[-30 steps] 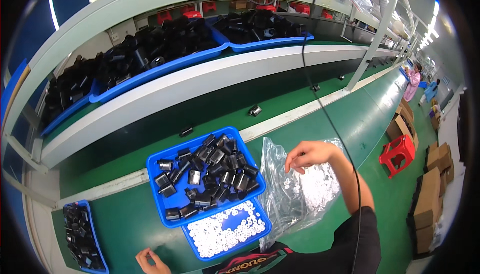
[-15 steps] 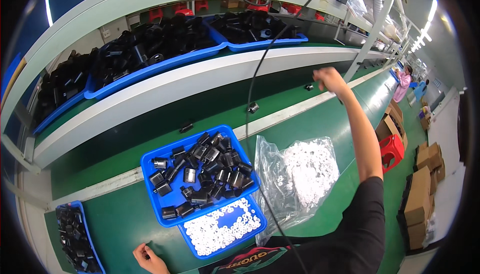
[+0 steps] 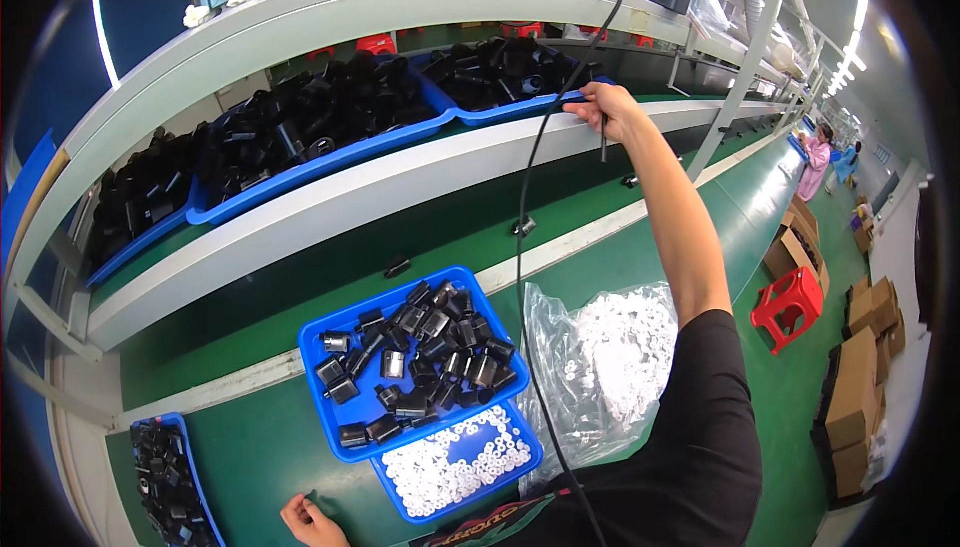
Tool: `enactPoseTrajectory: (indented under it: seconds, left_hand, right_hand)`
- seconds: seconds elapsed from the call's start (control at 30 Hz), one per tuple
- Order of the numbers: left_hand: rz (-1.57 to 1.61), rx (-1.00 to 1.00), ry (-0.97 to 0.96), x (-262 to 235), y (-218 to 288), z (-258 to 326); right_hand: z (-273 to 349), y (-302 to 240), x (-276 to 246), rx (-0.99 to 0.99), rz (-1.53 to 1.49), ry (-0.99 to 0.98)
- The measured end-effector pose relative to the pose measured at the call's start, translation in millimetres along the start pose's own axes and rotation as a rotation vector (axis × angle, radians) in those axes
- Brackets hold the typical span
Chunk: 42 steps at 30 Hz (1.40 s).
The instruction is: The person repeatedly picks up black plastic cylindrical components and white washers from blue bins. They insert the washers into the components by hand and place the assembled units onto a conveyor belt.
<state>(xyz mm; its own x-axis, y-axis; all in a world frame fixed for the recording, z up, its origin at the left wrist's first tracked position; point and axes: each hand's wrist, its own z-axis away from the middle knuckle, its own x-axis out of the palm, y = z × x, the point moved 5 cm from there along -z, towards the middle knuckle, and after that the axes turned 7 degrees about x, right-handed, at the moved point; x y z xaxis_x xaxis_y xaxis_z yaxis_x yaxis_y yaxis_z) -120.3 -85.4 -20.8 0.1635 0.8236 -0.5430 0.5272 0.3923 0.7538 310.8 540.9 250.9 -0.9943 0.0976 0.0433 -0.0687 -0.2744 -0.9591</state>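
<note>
My right hand (image 3: 608, 112) reaches out over the white ledge at the back, fingers closed on a thin dark rod (image 3: 604, 145) that points downward. Beyond it is the rim of a blue tray of black parts (image 3: 490, 115). At the near table edge, my left hand (image 3: 312, 521) rests with curled fingers and nothing visible in them. In front of me a blue tray (image 3: 312, 347) holds several black cylindrical parts (image 3: 436, 323). Its near edge overlaps a smaller blue tray (image 3: 540, 459) of small white rings (image 3: 430, 482).
A clear plastic bag (image 3: 548, 347) of white pieces lies to the right. A black cable (image 3: 522, 247) hangs across the view. More trays of black parts (image 3: 320, 117) line the back shelf; another tray (image 3: 172, 482) is at lower left. A red stool (image 3: 790, 309) and cardboard boxes (image 3: 850, 387) stand right.
My right hand has moved left and farther away, from above the belt to the ledge by the back trays. My left hand stays near the table edge. The whole view has shifted slightly.
</note>
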Motion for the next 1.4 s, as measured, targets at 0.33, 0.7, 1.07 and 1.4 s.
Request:
enactPoseTrajectory:
  seconds: [0.33, 0.7, 1.07, 1.4]
  left_hand:
    - [-0.009, 0.017, -0.033, -2.1, 2.9, 0.9]
    - [0.003, 0.003, -0.039, -0.9, -4.1, 3.3]
    - [-0.041, 0.024, -0.044, -2.1, 6.5, 1.4]
    - [-0.029, 0.065, -0.046, 1.0, -1.4, 2.1]
  right_hand:
    - [-1.1, 12.6, -21.2, -0.195, -0.121, 0.008]
    - [2.4, 25.4, -45.6, -0.340, -0.334, 0.052]
    - [66.8, 63.9, -54.9, -0.365, -0.603, 0.173]
    - [55.5, 73.0, -53.7, 0.050, -0.577, -0.291]
